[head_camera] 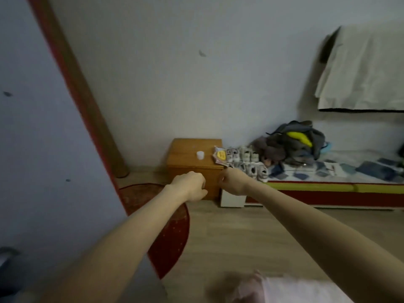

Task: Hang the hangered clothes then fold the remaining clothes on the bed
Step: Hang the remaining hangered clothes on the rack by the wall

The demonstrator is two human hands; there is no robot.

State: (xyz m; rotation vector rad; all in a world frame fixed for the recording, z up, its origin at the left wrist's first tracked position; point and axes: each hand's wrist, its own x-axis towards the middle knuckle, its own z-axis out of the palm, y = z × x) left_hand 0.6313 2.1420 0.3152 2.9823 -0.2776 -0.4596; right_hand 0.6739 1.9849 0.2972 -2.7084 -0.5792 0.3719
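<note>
A heap of dark grey clothes [293, 145], with a yellow piece showing on top, lies at the head end of the bed [328, 186], against the wall; whether any hanger is in the heap cannot be told. Beside the heap, toward the nightstand, sits patterned white-and-grey bedding [247, 160], and the mattress carries a blue-and-white checked sheet [349, 169]. Both bare arms reach forward, well short of the clothes. The left hand [190, 185] has its fingers curled into a fist in front of the wooden nightstand [192, 158]; nothing shows inside it. The right hand [232, 182] is also curled, just beside the left, and whether it pinches something cannot be told. On the nightstand stand 1 small white cup [200, 155] and a packet [219, 156] with a yellow patch. A pale cloth [363, 71] hangs on the wall above the bed. A red round rug [168, 232] lies on the floor under the left forearm.
</note>
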